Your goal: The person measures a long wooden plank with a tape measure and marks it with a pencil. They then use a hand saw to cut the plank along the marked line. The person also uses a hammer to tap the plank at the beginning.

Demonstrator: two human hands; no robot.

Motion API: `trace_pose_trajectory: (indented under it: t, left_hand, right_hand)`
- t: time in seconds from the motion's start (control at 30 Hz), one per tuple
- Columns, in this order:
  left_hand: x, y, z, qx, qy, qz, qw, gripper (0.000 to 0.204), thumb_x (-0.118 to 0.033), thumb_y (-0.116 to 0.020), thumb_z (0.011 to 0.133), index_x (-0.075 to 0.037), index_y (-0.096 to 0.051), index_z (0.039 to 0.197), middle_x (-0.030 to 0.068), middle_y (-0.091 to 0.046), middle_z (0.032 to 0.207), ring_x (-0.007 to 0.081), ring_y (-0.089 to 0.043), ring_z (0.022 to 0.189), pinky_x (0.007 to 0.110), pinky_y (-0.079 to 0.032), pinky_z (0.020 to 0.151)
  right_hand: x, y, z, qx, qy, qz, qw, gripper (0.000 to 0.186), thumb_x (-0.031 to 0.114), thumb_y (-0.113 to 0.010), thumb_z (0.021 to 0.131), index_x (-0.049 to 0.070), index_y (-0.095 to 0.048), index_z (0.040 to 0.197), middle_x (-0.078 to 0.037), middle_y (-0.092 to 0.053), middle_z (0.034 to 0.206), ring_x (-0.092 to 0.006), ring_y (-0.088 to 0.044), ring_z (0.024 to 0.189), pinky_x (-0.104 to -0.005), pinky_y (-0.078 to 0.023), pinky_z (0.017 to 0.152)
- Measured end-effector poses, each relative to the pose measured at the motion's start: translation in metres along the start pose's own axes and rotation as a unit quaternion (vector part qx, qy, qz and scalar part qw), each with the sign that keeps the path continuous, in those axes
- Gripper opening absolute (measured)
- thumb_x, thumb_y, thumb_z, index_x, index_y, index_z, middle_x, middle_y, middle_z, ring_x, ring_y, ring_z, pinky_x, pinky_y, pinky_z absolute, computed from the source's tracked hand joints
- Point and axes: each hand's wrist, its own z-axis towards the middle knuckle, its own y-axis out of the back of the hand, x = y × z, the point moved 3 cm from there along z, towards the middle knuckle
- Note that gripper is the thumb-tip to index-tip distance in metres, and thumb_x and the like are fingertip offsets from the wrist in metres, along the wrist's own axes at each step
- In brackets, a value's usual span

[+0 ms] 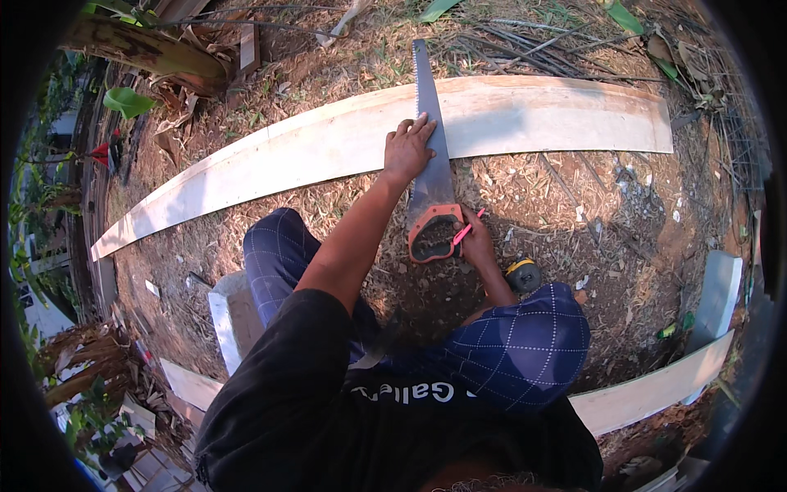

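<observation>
A handsaw [432,176] with an orange and black handle lies across a long pale plank [287,152], its tip past the plank's far edge and its handle toward me. My left hand [409,149] holds the blade near the plank's near edge, fingers bent over the metal. Beside the handle, my right hand [477,244] is closed on a pink pen [468,227], whose exact kind is unclear. That hand is against the handle's right side; whether it also grips the handle is partly hidden.
A grey and yellow tape measure [522,275] sits on the ground by my right knee. More pale boards [656,385] lie at the lower right and a white block [234,316] at the left. Behind the plank are a fallen trunk [147,53] and thin sticks [533,53].
</observation>
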Motion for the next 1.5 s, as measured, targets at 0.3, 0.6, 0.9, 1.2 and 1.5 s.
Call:
trace_pose_trajectory:
  t: [0.3,0.6,0.9,1.2,1.5]
  left_hand:
    - [0.000,0.002,0.000,0.010,0.006,-0.006,1.000,0.073,-0.030,-0.078,0.084,-0.023,-0.049,0.150,-0.0019,-0.041,0.161,0.0266,-0.040,0.144,0.048,-0.041,0.108]
    - [-0.005,0.004,0.001,0.013,0.005,-0.007,1.000,0.072,-0.030,-0.078,0.084,-0.023,-0.049,0.150,-0.0018,-0.039,0.162,0.0264,-0.040,0.144,0.049,-0.041,0.108]
    - [-0.003,0.000,0.001,-0.005,0.013,-0.015,1.000,0.075,-0.029,-0.079,0.080,-0.023,-0.050,0.150,-0.0009,-0.041,0.162,0.0281,-0.041,0.144,0.050,-0.041,0.109]
    - [-0.001,-0.002,0.001,-0.007,0.006,-0.005,1.000,0.075,-0.030,-0.078,0.081,-0.025,-0.049,0.150,-0.0028,-0.040,0.162,0.0263,-0.041,0.143,0.048,-0.042,0.107]
    - [-0.003,0.000,0.001,0.002,0.009,-0.008,1.000,0.074,-0.030,-0.077,0.082,-0.024,-0.049,0.150,-0.0019,-0.039,0.163,0.0267,-0.040,0.143,0.049,-0.040,0.108]
  right_hand:
    - [0.044,0.019,-0.010,-0.116,0.086,-0.243,0.959,0.040,0.024,-0.062,0.101,0.012,-0.059,0.139,-0.020,-0.072,0.095,-0.0379,-0.070,0.084,-0.0436,-0.055,0.073]
    - [0.140,0.059,0.099,-0.072,0.236,-0.273,0.930,0.029,0.030,-0.059,0.101,0.007,-0.067,0.117,-0.013,-0.073,0.086,-0.0292,-0.073,0.082,-0.0397,-0.056,0.072]
    - [0.207,0.035,0.189,-0.091,0.307,-0.247,0.915,0.026,0.023,-0.062,0.092,0.007,-0.068,0.112,-0.018,-0.074,0.104,-0.0397,-0.071,0.098,-0.0470,-0.055,0.087]
    - [0.209,0.019,0.206,-0.066,0.207,-0.326,0.920,0.029,0.031,-0.055,0.094,0.014,-0.065,0.114,-0.019,-0.074,0.104,-0.0406,-0.070,0.098,-0.0488,-0.055,0.085]
    - [0.205,0.022,0.205,-0.091,0.236,-0.345,0.904,0.027,0.028,-0.059,0.093,0.013,-0.062,0.116,-0.018,-0.074,0.101,-0.0404,-0.070,0.096,-0.0503,-0.054,0.083]
